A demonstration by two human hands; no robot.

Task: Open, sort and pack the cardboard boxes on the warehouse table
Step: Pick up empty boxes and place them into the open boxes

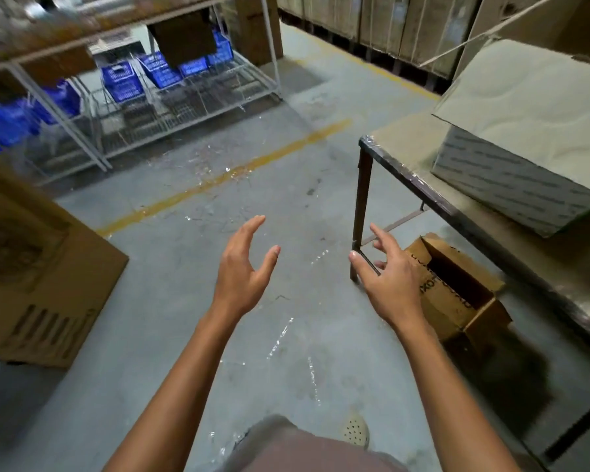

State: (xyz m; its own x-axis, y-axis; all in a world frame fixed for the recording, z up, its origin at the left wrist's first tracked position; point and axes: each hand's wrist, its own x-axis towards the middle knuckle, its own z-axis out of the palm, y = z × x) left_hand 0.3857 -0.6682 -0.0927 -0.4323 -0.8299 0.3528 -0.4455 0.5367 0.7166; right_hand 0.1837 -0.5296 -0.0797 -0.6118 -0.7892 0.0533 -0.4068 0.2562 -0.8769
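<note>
My left hand [244, 267] hovers over the concrete floor with fingers spread, holding nothing. My right hand [390, 279] is also open and empty, just left of the table's near leg [361, 212]. An open brown cardboard box [453, 287] lies on the floor under the table [409, 172], to the right of my right hand. On the tabletop rests a grey printed box [511, 185] with a large cardboard sheet [532, 107] over it. A big brown carton [34, 277] stands on the floor at the left.
A white wire rack [184, 107] with blue plastic baskets [121, 81] stands at the back left. Stacked cartons [406, 25] line the back wall. A yellow line [218, 178] crosses the floor, and bits of clear tape litter it. My shoe [355, 430] shows near the bottom.
</note>
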